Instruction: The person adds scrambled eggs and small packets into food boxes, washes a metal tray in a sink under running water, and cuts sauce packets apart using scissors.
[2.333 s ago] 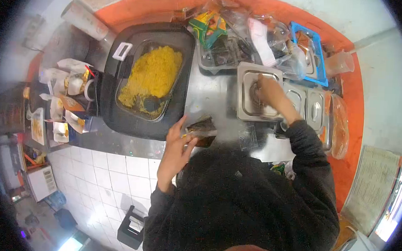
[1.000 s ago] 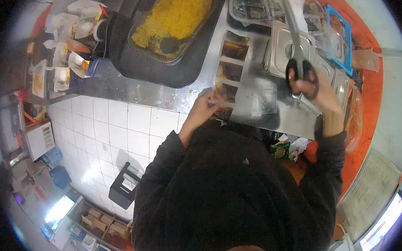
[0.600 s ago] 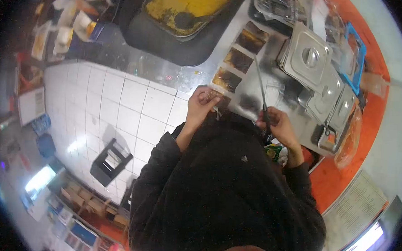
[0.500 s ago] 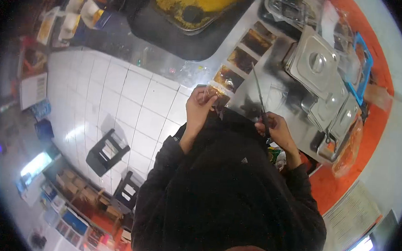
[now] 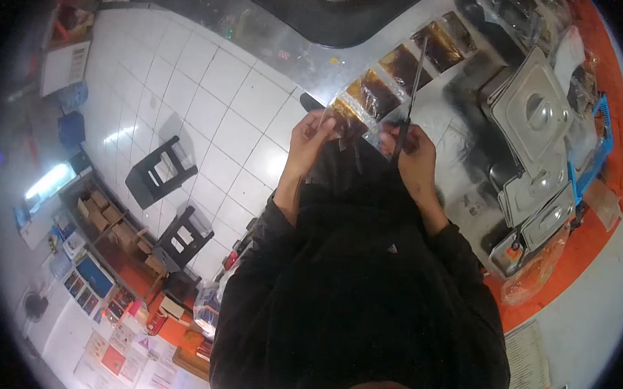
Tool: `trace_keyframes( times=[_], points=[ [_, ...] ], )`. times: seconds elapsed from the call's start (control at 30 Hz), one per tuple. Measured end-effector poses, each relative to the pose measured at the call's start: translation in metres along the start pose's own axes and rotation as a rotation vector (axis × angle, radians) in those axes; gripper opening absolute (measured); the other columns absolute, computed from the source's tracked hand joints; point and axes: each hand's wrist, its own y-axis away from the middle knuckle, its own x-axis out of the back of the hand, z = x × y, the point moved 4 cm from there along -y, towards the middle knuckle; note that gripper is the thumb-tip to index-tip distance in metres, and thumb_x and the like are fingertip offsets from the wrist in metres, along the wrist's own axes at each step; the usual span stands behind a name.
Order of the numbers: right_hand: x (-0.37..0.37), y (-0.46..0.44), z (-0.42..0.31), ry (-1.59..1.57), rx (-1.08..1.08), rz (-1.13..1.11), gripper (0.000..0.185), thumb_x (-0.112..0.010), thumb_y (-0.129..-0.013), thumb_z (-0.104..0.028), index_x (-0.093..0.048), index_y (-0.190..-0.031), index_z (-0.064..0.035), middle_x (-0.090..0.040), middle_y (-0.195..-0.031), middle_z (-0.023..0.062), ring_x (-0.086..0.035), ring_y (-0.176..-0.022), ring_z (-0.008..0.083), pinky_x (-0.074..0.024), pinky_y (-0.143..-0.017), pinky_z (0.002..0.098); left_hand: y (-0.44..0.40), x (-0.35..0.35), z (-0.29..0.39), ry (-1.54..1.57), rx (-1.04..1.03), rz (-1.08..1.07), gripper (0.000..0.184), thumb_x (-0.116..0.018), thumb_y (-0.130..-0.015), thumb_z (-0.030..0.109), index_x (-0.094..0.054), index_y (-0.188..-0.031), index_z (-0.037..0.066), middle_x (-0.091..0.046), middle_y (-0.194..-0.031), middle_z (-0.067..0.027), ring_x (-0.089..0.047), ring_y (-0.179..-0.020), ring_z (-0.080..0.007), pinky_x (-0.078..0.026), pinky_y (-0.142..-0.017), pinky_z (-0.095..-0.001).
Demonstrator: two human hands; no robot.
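A strip of joined clear sachets [image 5: 376, 96] filled with dark brown sauce lies along the metal counter's edge. My left hand [image 5: 305, 148] is closed on the near-end sachet, thumb on top. In my right hand [image 5: 417, 165] is a long thin-bladed knife [image 5: 416, 87] with a black handle, its blade pointing away from me across the strip. The right fingertips also sit against the near sachet's right edge; whether they pinch it I cannot tell.
Stacked steel pan lids [image 5: 538, 111] stand at the right on the metal counter, near a blue plastic basket [image 5: 599, 143]. A black tray [image 5: 321, 19] is at the far edge. Black stools [image 5: 161, 172] stand on the white tiled floor at the left.
My right hand has moved left and forward to the strip, bringing the knife over it. My left hand still holds the end sachet. The view has shifted, so the counter appears further up and right.
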Motion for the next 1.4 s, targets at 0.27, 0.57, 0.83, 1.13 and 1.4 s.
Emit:
trace_keyframes(
  times=[0.27, 0.57, 0.83, 1.13, 1.4],
  points=[
    [-0.006, -0.009, 0.008, -0.226, 0.084, 0.045, 0.019, -0.067, -0.075, -0.005, -0.051, -0.085, -0.001, -0.06, -0.083, 0.0058, -0.053, -0.065, 0.009, -0.0443, -0.06, 0.0215, 0.008, -0.025, -0.004, 0.586, 0.066, -0.234, 0.019, -0.052, -0.088, 0.011, -0.052, -0.105, 0.002, -0.056, -0.093, -0.0021, -0.053, -0.085, -0.0085, -0.045, -0.075, -0.0246],
    [-0.011, -0.004, 0.005, -0.288, 0.079, 0.038, 0.02, -0.067, -0.073, -0.001, -0.05, -0.083, -0.0063, -0.055, -0.072, 0.0026, -0.05, -0.061, 0.0097, -0.0399, -0.056, 0.0215, 0.013, -0.009, 0.034, -0.232, -0.215, 0.072, 0.014, -0.059, -0.083, 0.007, -0.057, -0.094, -0.003, -0.06, -0.078, -0.0043, -0.053, -0.067, -0.0089, -0.044, -0.063, -0.0216],
    [-0.019, -0.006, 0.009, -0.347, 0.078, 0.073, 0.02, -0.068, -0.072, -0.002, -0.05, -0.08, -0.0045, -0.056, -0.07, 0.0027, -0.051, -0.061, 0.0099, -0.0418, -0.058, 0.0221, 0.016, -0.032, -0.009, 0.445, -0.009, 0.276, 0.036, -0.063, -0.079, 0.004, -0.05, -0.112, 0.0, -0.059, -0.087, -0.003, -0.054, -0.072, -0.0087, -0.044, -0.064, -0.021],
    [-0.017, 0.003, -0.018, -0.32, 0.142, 0.05, 0.023, -0.068, -0.072, -0.001, -0.049, -0.084, -0.0051, -0.058, -0.077, 0.0052, -0.052, -0.064, 0.0098, -0.0422, -0.06, 0.0226, 0.019, -0.03, 0.037, -0.015, -0.228, 0.138, 0.011, -0.063, -0.079, 0.005, -0.053, -0.081, 0.002, -0.046, -0.061, 0.0064, -0.045, -0.057, -0.0011, -0.036, -0.05, -0.0167],
    [-0.012, 0.019, -0.059, -0.312, 0.275, 0.075, 0.024, -0.068, -0.072, -0.001, -0.048, -0.084, -0.0054, -0.059, -0.077, 0.0064, -0.053, -0.065, 0.0106, -0.0425, -0.06, 0.0228, 0.028, -0.048, 0.075, -0.002, -0.209, 0.087, 0.02, -0.055, -0.088, 0.019, -0.054, -0.076, 0.002, -0.047, -0.061, 0.0047, -0.04, -0.054, -0.0007, -0.03, -0.048, -0.0174]
  ],
)
